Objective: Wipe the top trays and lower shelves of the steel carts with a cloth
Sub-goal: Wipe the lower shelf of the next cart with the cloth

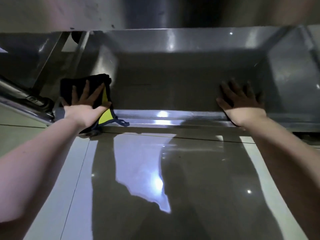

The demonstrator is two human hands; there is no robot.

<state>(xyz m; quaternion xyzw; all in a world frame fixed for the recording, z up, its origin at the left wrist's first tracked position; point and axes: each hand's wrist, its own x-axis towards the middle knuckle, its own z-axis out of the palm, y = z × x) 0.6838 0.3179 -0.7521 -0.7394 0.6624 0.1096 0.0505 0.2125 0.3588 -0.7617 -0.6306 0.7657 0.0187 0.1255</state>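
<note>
The steel cart's lower shelf (173,80) lies in shadow under the top tray, with a raised front lip (173,116) catching the light. My left hand (86,104) presses a dark cloth with yellow patches (72,87) flat on the shelf's left end, fingers spread straight. One corner of the cloth hangs over the front lip. My right hand (242,103) rests flat on the shelf's right end, fingers spread, holding nothing.
The underside of the top tray (155,13) hangs low overhead. A second cart's frame and steel tube (26,99) stand close on the left. Glossy grey floor tiles (190,187) stretch below the shelf toward me.
</note>
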